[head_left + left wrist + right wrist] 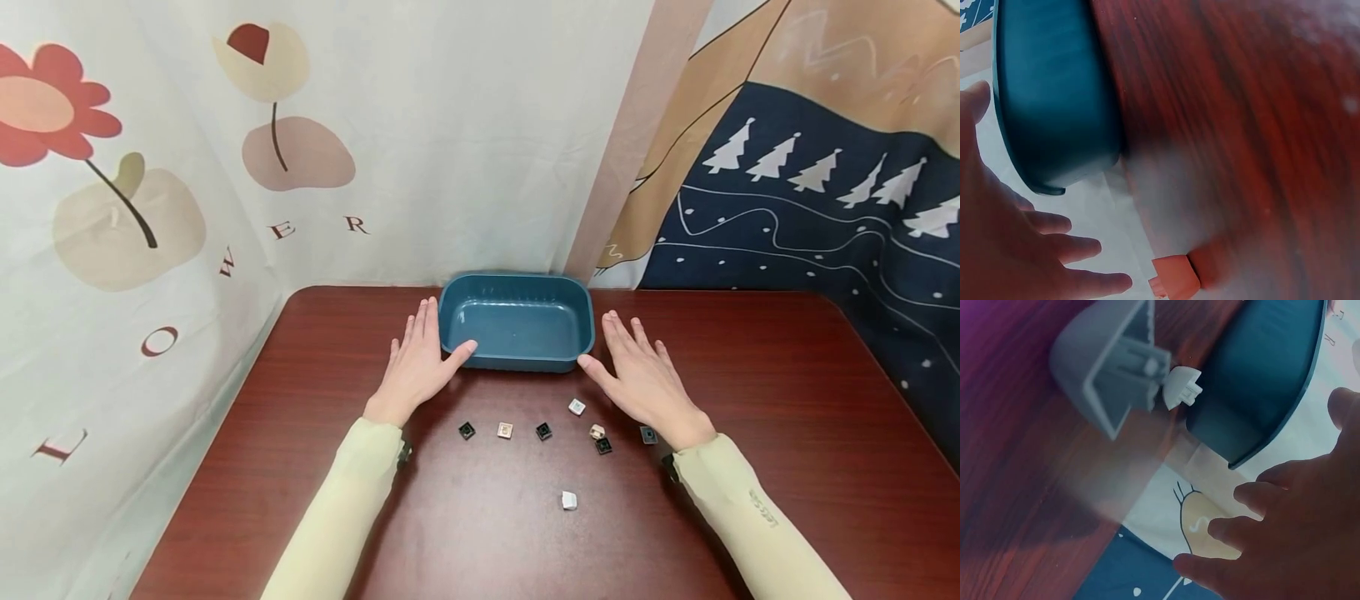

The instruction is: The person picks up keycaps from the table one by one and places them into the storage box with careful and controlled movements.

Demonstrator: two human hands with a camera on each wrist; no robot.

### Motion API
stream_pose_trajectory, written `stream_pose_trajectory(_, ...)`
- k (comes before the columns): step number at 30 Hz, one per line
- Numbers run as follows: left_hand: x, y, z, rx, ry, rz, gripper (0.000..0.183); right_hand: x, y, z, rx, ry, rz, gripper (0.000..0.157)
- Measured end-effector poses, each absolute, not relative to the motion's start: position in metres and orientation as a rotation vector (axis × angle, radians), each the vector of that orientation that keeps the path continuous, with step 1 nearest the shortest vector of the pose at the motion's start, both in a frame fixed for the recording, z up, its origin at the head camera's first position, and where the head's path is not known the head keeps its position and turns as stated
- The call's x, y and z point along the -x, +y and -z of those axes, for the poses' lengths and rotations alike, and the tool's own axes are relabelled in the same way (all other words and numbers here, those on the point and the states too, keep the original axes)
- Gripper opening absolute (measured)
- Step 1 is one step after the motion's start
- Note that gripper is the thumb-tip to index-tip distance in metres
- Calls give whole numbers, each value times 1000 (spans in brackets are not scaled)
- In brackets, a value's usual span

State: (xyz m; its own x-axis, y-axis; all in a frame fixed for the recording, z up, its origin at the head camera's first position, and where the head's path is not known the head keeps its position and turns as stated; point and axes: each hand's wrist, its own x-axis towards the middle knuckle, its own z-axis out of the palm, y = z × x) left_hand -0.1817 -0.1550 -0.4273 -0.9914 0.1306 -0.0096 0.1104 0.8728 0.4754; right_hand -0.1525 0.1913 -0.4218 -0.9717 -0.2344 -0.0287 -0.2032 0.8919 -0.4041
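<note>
A teal plastic basin (517, 364) stands at the back of the table. My left hand (414, 367) is at its left end, fingers straight and thumb over the front rim. At the right end is my right hand (643, 379), fingers straight and spread, thumb tip by the front corner. Neither hand holds anything. Scattered in front of the basin are several keycaps: a white keycap (577, 407), a black keycap (467, 431) and a cream keycap (505, 431) among them. A grey keycap (1110, 365), stem showing, lies near the right wrist. The left wrist view shows an orange keycap (1177, 276).
The reddish-brown wooden table (300, 500) ends at a printed curtain (450, 167) just behind the basin. Nearest the front lies another white keycap (569, 501). A cream keycap (597, 432) and a black keycap (603, 447) lie close together.
</note>
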Motion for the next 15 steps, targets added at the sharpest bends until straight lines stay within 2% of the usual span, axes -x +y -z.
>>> stream_pose_trajectory(15,180,-149,430,-202,2959,-725,113,154,185,426,383,2969,618,92)
